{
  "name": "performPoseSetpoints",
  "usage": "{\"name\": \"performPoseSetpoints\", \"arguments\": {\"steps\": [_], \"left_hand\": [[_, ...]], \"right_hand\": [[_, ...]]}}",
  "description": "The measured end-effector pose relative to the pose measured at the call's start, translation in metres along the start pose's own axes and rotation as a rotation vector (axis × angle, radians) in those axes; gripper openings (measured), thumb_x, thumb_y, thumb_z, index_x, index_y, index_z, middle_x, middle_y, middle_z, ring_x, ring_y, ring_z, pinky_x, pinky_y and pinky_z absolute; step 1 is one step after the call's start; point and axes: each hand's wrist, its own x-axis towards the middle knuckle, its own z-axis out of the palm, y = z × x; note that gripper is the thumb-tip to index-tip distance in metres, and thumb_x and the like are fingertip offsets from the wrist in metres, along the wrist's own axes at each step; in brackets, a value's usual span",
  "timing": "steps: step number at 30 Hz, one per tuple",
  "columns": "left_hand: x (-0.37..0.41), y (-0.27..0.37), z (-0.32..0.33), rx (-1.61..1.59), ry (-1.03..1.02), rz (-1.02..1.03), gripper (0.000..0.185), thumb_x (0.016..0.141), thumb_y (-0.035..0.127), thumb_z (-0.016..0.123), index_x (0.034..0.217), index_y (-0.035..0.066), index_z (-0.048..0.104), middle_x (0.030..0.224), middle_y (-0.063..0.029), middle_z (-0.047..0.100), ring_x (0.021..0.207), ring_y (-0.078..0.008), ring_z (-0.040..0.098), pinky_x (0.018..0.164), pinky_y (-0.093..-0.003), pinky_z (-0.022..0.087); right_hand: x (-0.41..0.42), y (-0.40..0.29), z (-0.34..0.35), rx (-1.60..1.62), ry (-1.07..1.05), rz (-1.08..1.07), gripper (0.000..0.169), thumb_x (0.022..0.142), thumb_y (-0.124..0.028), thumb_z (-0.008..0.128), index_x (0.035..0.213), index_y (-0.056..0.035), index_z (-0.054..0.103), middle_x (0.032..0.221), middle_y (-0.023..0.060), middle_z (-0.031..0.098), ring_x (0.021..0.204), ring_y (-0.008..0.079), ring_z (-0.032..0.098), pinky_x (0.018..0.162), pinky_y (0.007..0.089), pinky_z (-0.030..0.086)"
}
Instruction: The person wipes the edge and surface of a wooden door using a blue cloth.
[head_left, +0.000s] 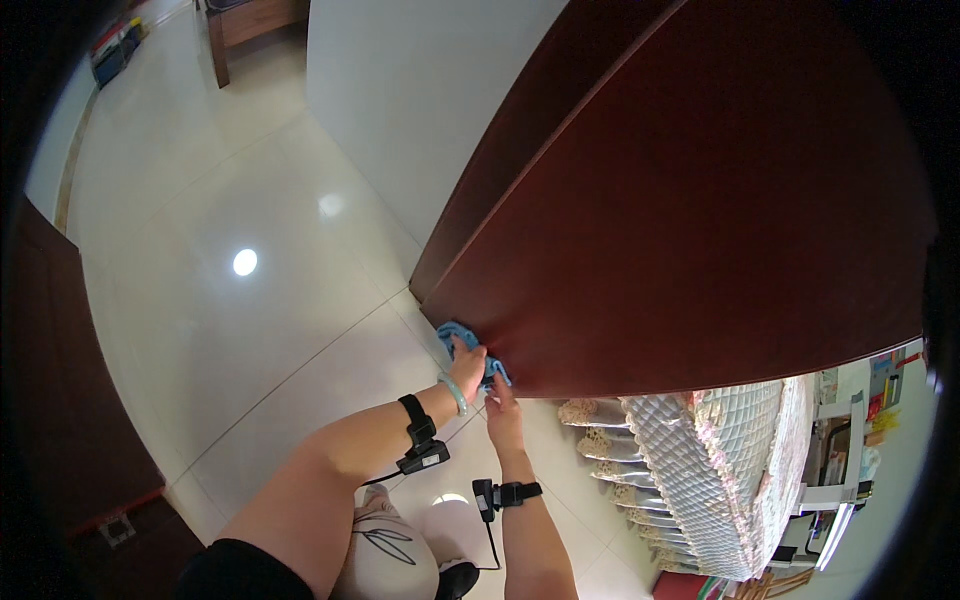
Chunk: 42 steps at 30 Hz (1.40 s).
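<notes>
A blue cloth (459, 332) lies against the lower edge of a dark reddish-brown wooden door (637, 225), close to the tiled floor. My left hand (468, 369), with a pale green bangle at its wrist, presses the cloth to the door with the fingers on it. Just right of it, my right hand (504, 420) has its fingertips at the cloth's lower right end, by the door's bottom corner. Part of the cloth is hidden under my left hand. Black straps with small devices sit on both forearms.
A bed with a quilted, frilled cover (697, 465) stands at the lower right, a white desk (825, 495) beyond it. A white wall (405, 97) adjoins the door frame. Dark wooden furniture or a door (52, 360) stands at far left, a wooden-legged piece (259, 30) at the top.
</notes>
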Motion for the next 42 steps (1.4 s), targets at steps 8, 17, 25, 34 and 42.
{"name": "performPoseSetpoints", "arguments": {"steps": [8,17,25,34,42], "left_hand": [[-0.16,0.149,0.048,-0.095,-0.509,0.54,0.068,0.101,0.023,0.039,0.151,0.003,-0.002,0.146,-0.0071,0.023,0.133,-0.0167,0.024,0.112,-0.0311,0.018],[-0.169,0.153,0.067,0.391,-0.226,1.071,0.063,0.103,0.037,0.028,0.151,0.006,0.003,0.153,-0.0307,-0.008,0.142,-0.0445,-0.009,0.115,-0.048,0.002],[-0.036,0.042,0.015,0.394,0.019,0.642,0.07,0.101,0.039,0.03,0.149,0.001,-0.002,0.151,-0.035,-0.001,0.141,-0.0482,0.002,0.115,-0.0485,0.009],[0.057,0.002,-0.022,0.11,0.148,0.364,0.067,0.099,0.027,0.036,0.151,0.005,0.0,0.153,-0.031,0.003,0.143,-0.0416,0.006,0.117,-0.0421,0.009],[-0.059,0.107,0.019,0.035,-0.129,0.477,0.067,0.101,0.036,0.035,0.15,0.002,0.005,0.154,-0.0285,-0.001,0.144,-0.039,0.0,0.116,-0.042,0.007]], "right_hand": [[-0.004,-0.137,-0.065,0.195,0.297,-0.357,0.047,0.093,0.005,0.047,0.139,-0.0036,0.042,0.12,0.0119,0.061,0.107,0.0174,0.058,0.093,0.0296,0.045],[0.012,-0.163,-0.057,0.694,0.143,-0.265,0.042,0.104,-0.021,0.038,0.141,-0.0019,0.04,0.136,0.0089,0.047,0.121,0.0165,0.047,0.103,0.0318,0.038],[0.017,-0.056,-0.002,-0.167,-0.014,-0.094,0.058,0.087,0.005,0.055,0.141,-0.004,0.038,0.127,0.0209,0.057,0.113,0.0307,0.059,0.095,0.0362,0.047],[-0.009,-0.076,0.004,-0.068,-0.03,-0.11,0.057,0.088,0.006,0.052,0.142,-0.0077,0.038,0.124,0.0198,0.059,0.116,0.0256,0.058,0.094,0.0333,0.048],[-0.021,-0.065,-0.021,-0.063,0.072,-0.084,0.054,0.088,0.004,0.055,0.139,-0.0079,0.043,0.12,0.0181,0.062,0.109,0.0261,0.061,0.09,0.0354,0.049]]}}
